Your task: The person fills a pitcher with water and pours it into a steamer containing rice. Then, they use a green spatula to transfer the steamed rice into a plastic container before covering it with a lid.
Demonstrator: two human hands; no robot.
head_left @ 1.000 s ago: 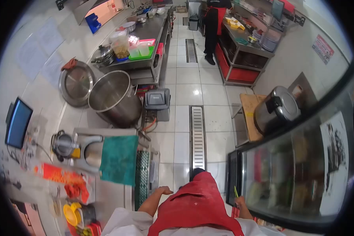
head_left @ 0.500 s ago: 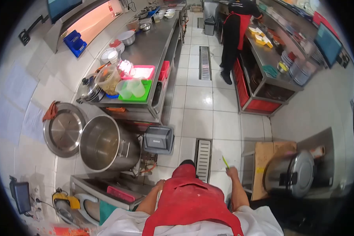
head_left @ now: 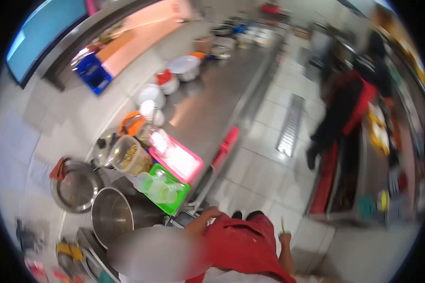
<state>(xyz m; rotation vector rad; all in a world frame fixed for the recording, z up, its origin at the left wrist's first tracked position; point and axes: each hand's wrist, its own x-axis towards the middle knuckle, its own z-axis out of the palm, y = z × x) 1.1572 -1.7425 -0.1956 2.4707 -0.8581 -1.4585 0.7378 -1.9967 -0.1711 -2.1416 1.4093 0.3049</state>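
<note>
My right hand [head_left: 284,238] is closed around a thin, bright green, stick-like thing [head_left: 282,223] that points up and away from me; its exact kind does not show. Below it, the tiled floor runs past my red apron [head_left: 243,240]. My left hand [head_left: 214,212] hangs by the apron's left side, close to the front corner of the steel counter, and motion blur hides its fingers. On that corner lies a green tray [head_left: 178,200] with translucent plastic jugs [head_left: 160,191]. Beside it are a pink tray [head_left: 186,165] and a clear tub of yellowish food [head_left: 127,153].
A large steel pot [head_left: 111,214] stands left of the counter [head_left: 208,89], with a round lid [head_left: 78,188] by the wall. Bowls line the counter's back. A co-worker in a red apron [head_left: 361,106] stands at the right counter. A floor drain [head_left: 292,125] runs along the aisle.
My view has swung left and closer to the left counter, with blur. My right hand keeps the green thing. My left hand now appears nearer the counter corner. The co-worker remains at the right counter.
</note>
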